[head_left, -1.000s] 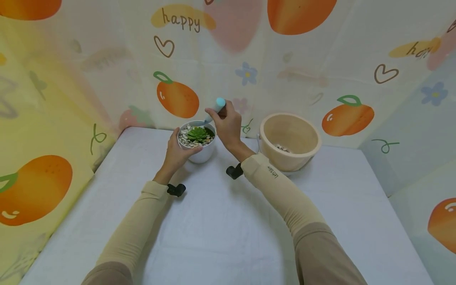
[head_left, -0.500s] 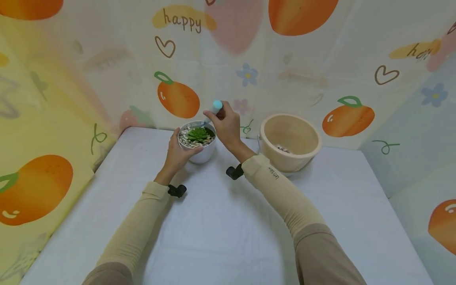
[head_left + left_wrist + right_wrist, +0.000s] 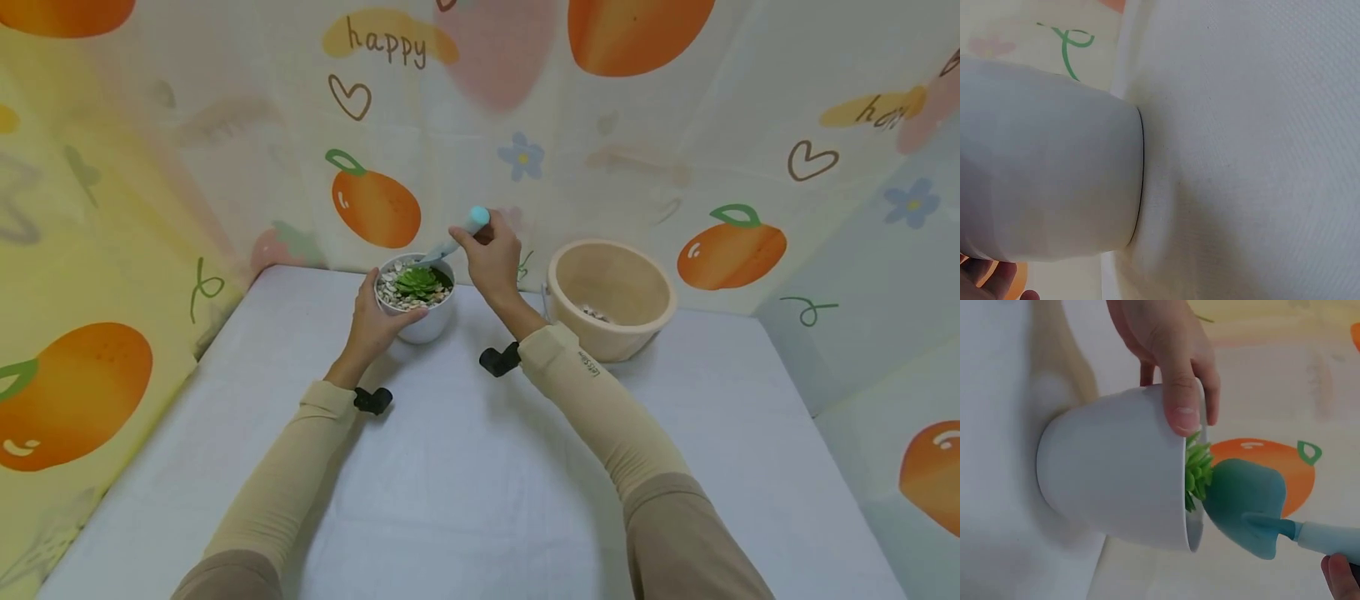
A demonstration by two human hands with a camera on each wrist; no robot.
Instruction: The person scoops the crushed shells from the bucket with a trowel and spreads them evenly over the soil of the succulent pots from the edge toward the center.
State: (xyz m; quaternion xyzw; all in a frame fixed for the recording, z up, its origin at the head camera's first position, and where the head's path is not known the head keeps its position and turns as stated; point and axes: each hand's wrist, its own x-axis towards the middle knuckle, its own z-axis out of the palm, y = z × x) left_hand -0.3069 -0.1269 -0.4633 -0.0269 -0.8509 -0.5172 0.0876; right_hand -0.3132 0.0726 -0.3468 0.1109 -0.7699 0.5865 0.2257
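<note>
My left hand [image 3: 372, 321] grips a white plant pot [image 3: 423, 330] near its rim, thumb in front and fingers round the far side. The pot stands upright on the table; in the left wrist view its smooth wall [image 3: 1054, 162] fills the left side. Inside sit a green succulent [image 3: 420, 283] and pale pebbles [image 3: 388, 293], with a dark patch at the right. My right hand [image 3: 497, 260] holds a small trowel by its light blue handle [image 3: 477, 220]. In the right wrist view, the trowel's teal blade [image 3: 1244, 503] is tilted at the pot's mouth, close beside the leaves.
To the right stands a beige bucket [image 3: 622, 340] with a few pebbles [image 3: 596, 313] at its bottom. A white cloth [image 3: 450, 483] covers the table. Behind it hangs a fruit-printed curtain [image 3: 465, 150], close to the pot and bucket.
The trowel first tipped lower and left at the pot's back rim; now my right hand has drawn it right, showing more of the blade over the pot. The left hand and pot stay put.
</note>
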